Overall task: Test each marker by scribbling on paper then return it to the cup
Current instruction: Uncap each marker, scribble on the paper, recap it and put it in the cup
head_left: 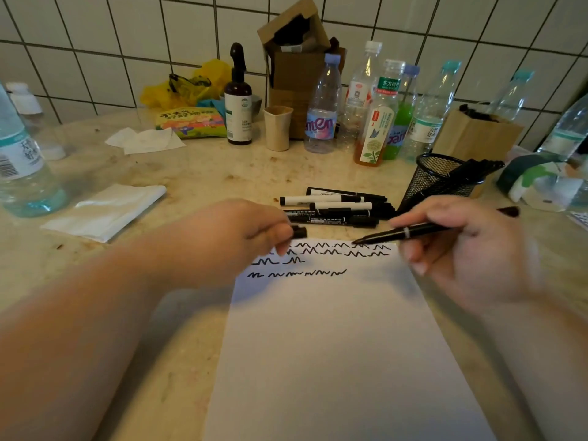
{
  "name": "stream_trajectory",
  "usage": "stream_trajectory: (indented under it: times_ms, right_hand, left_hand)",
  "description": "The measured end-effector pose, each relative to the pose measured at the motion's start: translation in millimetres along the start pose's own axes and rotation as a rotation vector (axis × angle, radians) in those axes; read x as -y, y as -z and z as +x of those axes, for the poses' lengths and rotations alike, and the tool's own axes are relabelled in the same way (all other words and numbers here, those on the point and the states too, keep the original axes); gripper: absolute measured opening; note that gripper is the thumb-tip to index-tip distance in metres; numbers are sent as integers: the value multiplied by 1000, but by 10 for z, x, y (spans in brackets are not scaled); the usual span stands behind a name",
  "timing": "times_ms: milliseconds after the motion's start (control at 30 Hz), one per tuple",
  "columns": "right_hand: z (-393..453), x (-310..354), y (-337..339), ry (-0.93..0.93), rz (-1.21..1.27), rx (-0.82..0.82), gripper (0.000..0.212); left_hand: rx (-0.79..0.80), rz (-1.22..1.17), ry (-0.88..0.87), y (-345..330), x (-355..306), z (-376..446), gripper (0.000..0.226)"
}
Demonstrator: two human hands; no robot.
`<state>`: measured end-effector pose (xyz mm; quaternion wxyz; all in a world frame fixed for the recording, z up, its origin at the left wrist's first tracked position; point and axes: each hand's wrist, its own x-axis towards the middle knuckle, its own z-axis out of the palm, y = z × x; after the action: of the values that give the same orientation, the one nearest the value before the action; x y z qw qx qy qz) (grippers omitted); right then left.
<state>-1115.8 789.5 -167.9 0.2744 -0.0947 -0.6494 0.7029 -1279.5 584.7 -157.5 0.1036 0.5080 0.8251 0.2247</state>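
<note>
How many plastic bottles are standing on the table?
8 clear plastic bottles, maybe more hidden: one at the far left; five clustered by the cardboard box; two at the right. The brown spray bottle is not counted.

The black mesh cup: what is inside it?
Black markers lean inside the black mesh cup, their ends sticking out over its right rim. Their lower parts are obscured by the mesh, so the count is unclear.
</note>
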Motion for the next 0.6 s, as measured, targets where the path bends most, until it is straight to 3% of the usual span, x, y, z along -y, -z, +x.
stream_trajectory:
  times_ms: [100, 300, 600]
  right_hand:
    - [13, 7, 76, -96, 21, -72, 54]
    - [2, -92, -8, -215, -312, -130, 32]
    - [1, -128, -24, -263, -392, -151, 26]
  left_hand:
    - [-77, -54, 61, 38, 51, 13, 28]
    - [-107, 58, 49, -122, 52, 91, 20]
    - [-17, 78, 82, -186, 143, 118, 14]
